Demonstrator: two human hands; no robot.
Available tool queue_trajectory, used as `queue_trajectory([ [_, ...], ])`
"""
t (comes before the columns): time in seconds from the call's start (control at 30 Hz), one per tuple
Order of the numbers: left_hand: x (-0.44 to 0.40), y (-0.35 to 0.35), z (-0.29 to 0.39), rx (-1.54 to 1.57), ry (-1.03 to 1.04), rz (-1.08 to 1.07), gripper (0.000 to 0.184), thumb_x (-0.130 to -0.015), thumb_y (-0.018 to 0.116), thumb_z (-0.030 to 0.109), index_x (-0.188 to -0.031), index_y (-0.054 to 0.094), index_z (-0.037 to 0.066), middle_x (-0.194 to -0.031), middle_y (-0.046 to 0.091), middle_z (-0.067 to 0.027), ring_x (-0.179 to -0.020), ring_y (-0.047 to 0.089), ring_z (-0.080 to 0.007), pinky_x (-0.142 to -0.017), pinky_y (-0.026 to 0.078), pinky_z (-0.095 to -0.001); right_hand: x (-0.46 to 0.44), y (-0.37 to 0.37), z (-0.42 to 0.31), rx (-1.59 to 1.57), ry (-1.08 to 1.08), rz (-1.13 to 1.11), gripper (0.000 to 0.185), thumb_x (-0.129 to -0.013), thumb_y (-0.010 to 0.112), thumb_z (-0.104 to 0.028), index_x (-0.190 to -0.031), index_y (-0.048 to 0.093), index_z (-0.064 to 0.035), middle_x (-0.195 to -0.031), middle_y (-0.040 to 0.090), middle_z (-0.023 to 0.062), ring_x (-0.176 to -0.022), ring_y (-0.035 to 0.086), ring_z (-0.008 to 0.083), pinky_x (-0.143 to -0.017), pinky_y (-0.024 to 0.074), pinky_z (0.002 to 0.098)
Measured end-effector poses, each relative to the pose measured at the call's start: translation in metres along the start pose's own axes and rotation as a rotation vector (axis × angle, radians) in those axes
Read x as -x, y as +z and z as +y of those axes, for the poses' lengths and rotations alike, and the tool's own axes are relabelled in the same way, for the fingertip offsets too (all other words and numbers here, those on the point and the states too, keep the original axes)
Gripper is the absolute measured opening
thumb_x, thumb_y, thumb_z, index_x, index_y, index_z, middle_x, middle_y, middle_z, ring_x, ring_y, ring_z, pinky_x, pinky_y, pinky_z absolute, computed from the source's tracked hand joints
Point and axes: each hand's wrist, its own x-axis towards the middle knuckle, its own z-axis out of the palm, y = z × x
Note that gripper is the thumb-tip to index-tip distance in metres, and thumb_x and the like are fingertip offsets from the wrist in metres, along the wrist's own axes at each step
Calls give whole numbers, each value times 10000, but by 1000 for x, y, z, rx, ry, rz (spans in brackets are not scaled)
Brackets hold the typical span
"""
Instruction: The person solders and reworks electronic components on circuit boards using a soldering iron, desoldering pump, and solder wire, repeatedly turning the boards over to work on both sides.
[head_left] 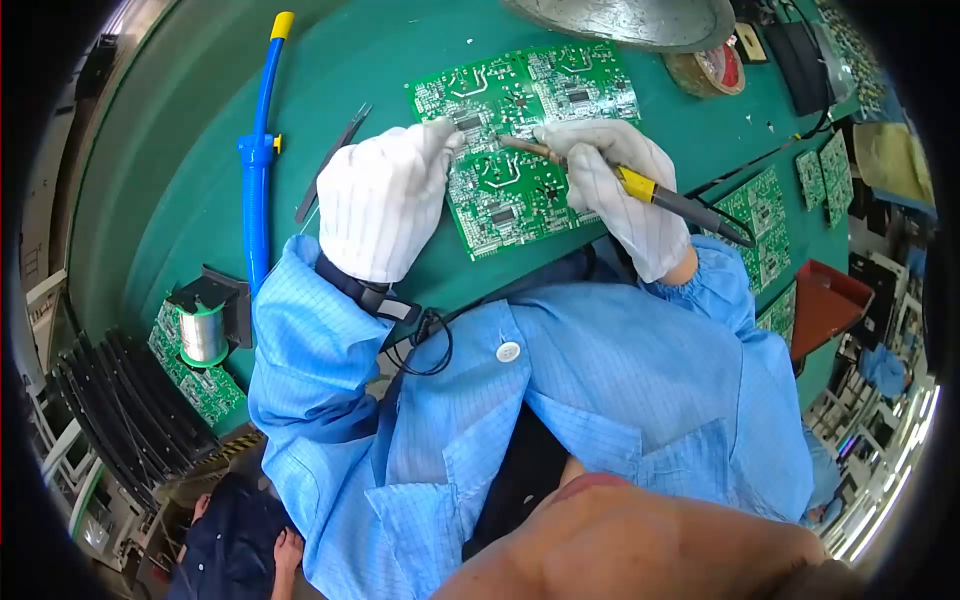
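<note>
My right hand point(625, 185), in a white striped glove, grips a soldering iron point(640, 186) with a yellow and dark grey handle. The iron's tip points left, at or just above the middle of a green circuit board panel point(525, 215) dense with small parts. My left hand point(385, 200), gloved too, is closed in a pinch over the panel's left side, close to the tip. Whatever its fingertips hold, if anything, is too small to make out. Dark tweezers point(335, 160) lie beside the left hand, partly hidden by it.
A blue tube point(258, 200) stands left of the tweezers. Nearer me is a solder wire spool point(203, 335) beside black racks point(130, 410). A metal dish point(630, 20) and a tape roll point(708, 70) sit at the back. More boards point(755, 225) and a red tray point(828, 308) lie right.
</note>
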Motion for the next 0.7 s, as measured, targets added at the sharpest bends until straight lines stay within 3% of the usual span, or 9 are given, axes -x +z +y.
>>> queue_trajectory([
  [0.03,0,1,2,-125,61,-27,128,-976,646,238,-1017,697,128,-718,654,-79,-681,675,-272,-616,516,-398,-1,0,1,-2,3,2,149,-1018,641,-131,-1137,693,-58,-833,705,41,-652,623,81,-572,528,260],
  [0.07,0,1,5,-182,23,-77,139,-904,753,224,-1030,743,166,-846,732,-33,-747,697,-240,-701,530,-368,-1,-1,3,6,-23,-4,147,-1013,642,-122,-1134,695,-58,-841,708,48,-662,631,89,-582,532,267],
  [0.1,-2,3,5,-181,24,-80,139,-904,753,224,-1030,743,166,-846,732,-33,-747,697,-240,-701,530,-368,-2,-1,4,14,-51,-10,145,-1008,644,-113,-1131,697,-58,-849,711,54,-672,639,97,-592,535,275],
  [0.17,-4,6,4,-148,136,69,116,-978,640,240,-954,665,130,-667,620,-57,-626,656,-239,-556,482,-392,-4,-1,3,48,-62,-13,141,-1000,648,-104,-1122,698,-54,-864,716,62,-687,649,113,-613,543,283],
  [0.27,-6,5,9,-184,49,-28,151,-901,757,238,-1036,743,170,-780,692,-24,-692,668,-241,-664,512,-374,-5,-2,4,80,-76,-26,135,-988,655,-90,-1106,703,-46,-891,723,75,-716,664,141,-652,553,299],
  [0.53,-8,9,7,-143,75,-63,162,-884,737,189,-1043,745,163,-757,687,-38,-675,670,-245,-637,505,-371,-8,-5,4,102,-182,-59,137,-981,650,-71,-1102,702,-35,-917,734,91,-739,680,158,-672,561,305],
  [0.63,-9,8,9,-174,92,-69,159,-878,732,176,-1036,741,161,-746,678,-33,-666,668,-238,-621,503,-371,-6,-6,1,59,-21,-89,144,-976,651,-57,-1109,696,-25,-924,739,100,-733,689,163,-672,569,307],
  [0.7,-10,9,11,-211,96,-83,149,-878,729,174,-1027,735,160,-737,670,-28,-661,665,-232,-611,501,-367,-6,-3,5,77,-150,-47,148,-976,648,-49,-1112,696,-19,-921,742,99,-721,692,161,-665,571,303],
])
